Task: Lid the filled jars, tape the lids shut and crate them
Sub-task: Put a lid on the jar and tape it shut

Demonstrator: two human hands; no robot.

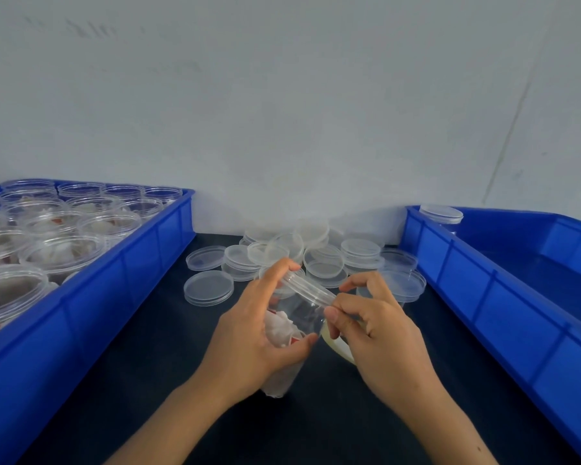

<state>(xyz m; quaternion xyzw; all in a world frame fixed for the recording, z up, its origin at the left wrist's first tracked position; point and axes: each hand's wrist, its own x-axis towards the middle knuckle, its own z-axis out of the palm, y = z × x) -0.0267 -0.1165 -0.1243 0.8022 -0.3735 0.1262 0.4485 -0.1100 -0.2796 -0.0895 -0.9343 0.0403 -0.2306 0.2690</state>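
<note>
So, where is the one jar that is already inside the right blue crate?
In the head view, the lidded jar stands alone in the far left corner of the right blue crate, near the wall, beyond the loose lids.

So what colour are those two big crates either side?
Bright blue, both the left crate and the right crate, clearest in the head view.

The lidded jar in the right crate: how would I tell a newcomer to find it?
Start at the blue crate on the right and follow its wall to the far corner by the white wall. One clear jar stands there, lid on. It is the only jar seen in that crate; the left crate's jars are crowded and unlidded.
</note>
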